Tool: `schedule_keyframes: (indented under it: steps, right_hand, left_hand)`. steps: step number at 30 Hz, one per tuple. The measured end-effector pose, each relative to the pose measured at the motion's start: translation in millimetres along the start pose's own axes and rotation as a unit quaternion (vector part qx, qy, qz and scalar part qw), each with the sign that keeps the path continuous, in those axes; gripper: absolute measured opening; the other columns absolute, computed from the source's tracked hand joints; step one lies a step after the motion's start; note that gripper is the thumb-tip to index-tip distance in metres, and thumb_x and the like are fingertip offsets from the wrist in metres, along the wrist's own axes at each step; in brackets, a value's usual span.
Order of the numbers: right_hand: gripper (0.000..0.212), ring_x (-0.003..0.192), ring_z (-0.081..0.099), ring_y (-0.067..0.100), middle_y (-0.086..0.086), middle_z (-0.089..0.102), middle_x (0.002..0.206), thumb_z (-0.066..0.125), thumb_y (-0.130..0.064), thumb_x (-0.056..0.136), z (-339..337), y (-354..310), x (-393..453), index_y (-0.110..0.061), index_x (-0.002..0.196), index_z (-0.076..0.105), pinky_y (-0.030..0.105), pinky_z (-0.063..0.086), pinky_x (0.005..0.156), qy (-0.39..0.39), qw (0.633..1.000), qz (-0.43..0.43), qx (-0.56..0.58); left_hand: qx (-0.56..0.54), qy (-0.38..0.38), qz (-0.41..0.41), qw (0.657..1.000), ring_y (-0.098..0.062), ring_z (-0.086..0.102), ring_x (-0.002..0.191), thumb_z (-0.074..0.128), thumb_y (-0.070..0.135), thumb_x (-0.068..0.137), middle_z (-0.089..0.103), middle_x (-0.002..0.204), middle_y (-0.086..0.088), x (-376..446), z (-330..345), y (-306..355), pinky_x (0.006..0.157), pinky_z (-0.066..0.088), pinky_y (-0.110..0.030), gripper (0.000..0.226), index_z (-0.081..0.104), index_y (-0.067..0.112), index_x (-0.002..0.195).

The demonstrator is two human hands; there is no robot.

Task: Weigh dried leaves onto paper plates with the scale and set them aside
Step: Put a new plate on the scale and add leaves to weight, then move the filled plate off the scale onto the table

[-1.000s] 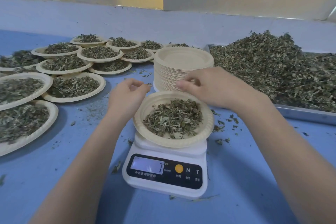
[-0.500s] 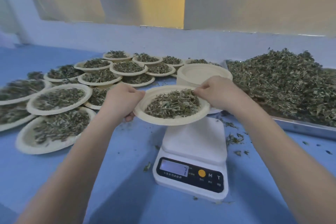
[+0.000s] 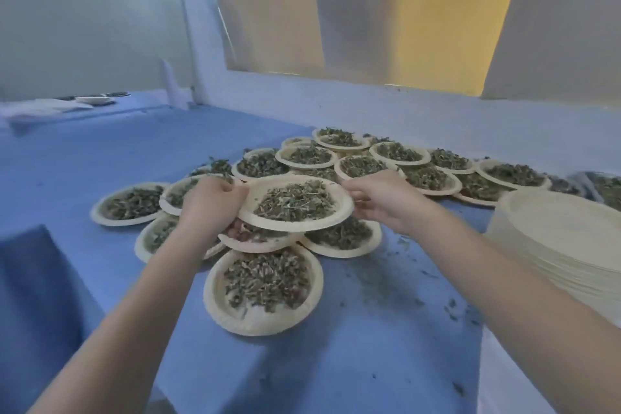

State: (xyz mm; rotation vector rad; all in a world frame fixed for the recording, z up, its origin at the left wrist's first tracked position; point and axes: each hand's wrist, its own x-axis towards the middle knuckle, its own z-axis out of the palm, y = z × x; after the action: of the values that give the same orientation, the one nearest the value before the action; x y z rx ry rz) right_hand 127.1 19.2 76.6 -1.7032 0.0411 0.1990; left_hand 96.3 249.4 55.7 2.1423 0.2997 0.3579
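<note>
The landmark is the held paper plate [image 3: 295,202], loaded with dried leaves [image 3: 295,203] and raised above the filled plates set on the blue table [image 3: 386,329].

Left of the held plate, 1 filled plate [image 3: 129,203] lies flat on the table. The left hand [image 3: 211,203] grips the held plate's left rim, thumb on top and fingers curled beneath.

Directly below the held plate, 1 lower plate [image 3: 258,239] sits partly covered by it; contact between the 2 cannot be confirmed from this angle. Nearer the camera than the held plate, the front plate [image 3: 263,291] rests on the table, full of leaves.

Behind the held plate, the overlapping far plates [image 3: 400,153] extend toward the wall.

The right hand [image 3: 383,200] pinches the held plate's right rim. Right of the held plate, the stack of empty plates [image 3: 564,239] stands near the frame edge.
</note>
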Motion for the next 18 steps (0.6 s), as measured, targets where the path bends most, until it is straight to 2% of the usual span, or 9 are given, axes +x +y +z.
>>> schedule_keyframes:
  steps: [2, 4, 6, 8, 10, 11, 13, 16, 18]
  right_hand:
    - [0.016, 0.074, 0.063, 0.02, 0.019, 0.064, 0.094, 0.06, 0.006, 0.086, 16.3, -5.8, 25.0, 0.008, 0.102, 0.06, 0.023, 0.056, 0.055, -0.017, 0.996, 0.015, 0.087]
    - [0.018, 0.079, 0.067, 0.022, 0.023, 0.065, 0.096, 0.057, 0.016, 0.082, 34.5, -8.0, 51.4, 0.013, 0.099, 0.059, 0.024, 0.058, 0.062, -0.013, 0.995, 0.003, 0.099]
    - [0.027, 0.089, 0.068, 0.03, 0.03, 0.062, 0.107, 0.056, 0.019, 0.079, 53.4, -7.9, 78.4, 0.022, 0.106, 0.053, 0.031, 0.058, 0.075, 0.017, 0.999, -0.013, 0.042]
    - [0.037, 0.109, 0.058, 0.04, 0.032, 0.055, 0.117, 0.055, 0.016, 0.079, 69.9, -5.7, 105.2, 0.019, 0.115, 0.049, 0.047, 0.048, 0.095, 0.036, 0.998, -0.023, -0.038]
    - [0.037, 0.108, 0.06, 0.035, 0.023, 0.063, 0.116, 0.054, 0.009, 0.081, 80.9, -0.5, 129.8, 0.011, 0.118, 0.054, 0.045, 0.046, 0.097, 0.041, 0.989, -0.038, -0.137]
    - [0.037, 0.104, 0.062, 0.031, 0.016, 0.067, 0.113, 0.053, 0.006, 0.083, 84.1, 2.9, 139.4, 0.005, 0.119, 0.058, 0.039, 0.049, 0.089, 0.038, 0.978, -0.046, -0.2]
    - [0.039, 0.107, 0.06, 0.026, 0.006, 0.064, 0.122, 0.052, 0.001, 0.086, 89.0, 9.7, 151.1, -0.006, 0.123, 0.061, 0.033, 0.05, 0.086, 0.028, 0.946, -0.065, -0.317]
    - [0.038, 0.117, 0.053, 0.026, 0.004, 0.061, 0.127, 0.05, -0.009, 0.091, 93.7, 16.7, 156.1, -0.022, 0.125, 0.061, 0.038, 0.044, 0.097, 0.038, 0.91, -0.095, -0.401]
    - [0.039, 0.127, 0.044, 0.028, 0.004, 0.055, 0.134, 0.05, -0.014, 0.093, 92.7, 16.0, 153.8, -0.027, 0.13, 0.057, 0.041, 0.036, 0.105, 0.062, 0.902, -0.121, -0.409]
  left_hand:
    - [-0.027, 0.022, -0.023, 0.999, -0.019, 0.048, 0.034, 0.048, 0.028, 0.097, 0.056, 0.045, -0.008, 25.3, -7.1, -8.9, 0.046, 0.04, -0.025, 0.039, 0.065, -0.004, 0.083]
    - [-0.042, 0.038, -0.034, 0.998, -0.022, 0.05, 0.04, 0.047, 0.026, 0.096, 0.055, 0.042, -0.003, 51.9, -12.0, -17.2, 0.06, 0.052, -0.034, 0.037, 0.064, -0.006, 0.087]
    - [-0.056, 0.041, -0.038, 0.997, -0.024, 0.054, 0.051, 0.048, 0.021, 0.096, 0.057, 0.045, -0.005, 78.3, -13.7, -24.8, 0.078, 0.056, -0.047, 0.031, 0.064, 0.001, 0.079]
    - [-0.05, 0.04, -0.048, 0.997, -0.025, 0.057, 0.061, 0.049, 0.013, 0.094, 0.061, 0.057, -0.013, 101.2, -11.1, -31.7, 0.083, 0.054, -0.052, 0.027, 0.06, 0.013, 0.07]
    - [-0.025, 0.033, -0.054, 0.998, -0.027, 0.058, 0.06, 0.047, 0.005, 0.093, 0.063, 0.063, -0.016, 119.7, -4.0, -40.4, 0.081, 0.055, -0.051, 0.019, 0.062, 0.012, 0.081]
    - [0.004, 0.029, -0.052, 0.998, -0.029, 0.061, 0.061, 0.047, 0.005, 0.092, 0.065, 0.065, -0.015, 127.1, 0.5, -45.8, 0.077, 0.056, -0.048, 0.016, 0.063, 0.006, 0.095]
    - [0.092, 0.023, -0.047, 0.994, -0.029, 0.067, 0.067, 0.047, 0.009, 0.093, 0.069, 0.073, -0.014, 135.0, 8.9, -55.0, 0.065, 0.057, -0.038, 0.024, 0.06, 0.004, 0.112]
    - [0.183, 0.011, -0.016, 0.983, -0.026, 0.064, 0.069, 0.044, 0.012, 0.095, 0.068, 0.089, -0.015, 135.6, 16.8, -62.6, 0.056, 0.053, -0.034, 0.026, 0.061, 0.005, 0.114]
    - [0.228, 0.042, 0.002, 0.973, -0.021, 0.058, 0.061, 0.046, 0.013, 0.094, 0.066, 0.089, -0.013, 133.6, 17.8, -60.9, 0.045, 0.04, -0.027, 0.025, 0.062, 0.005, 0.111]
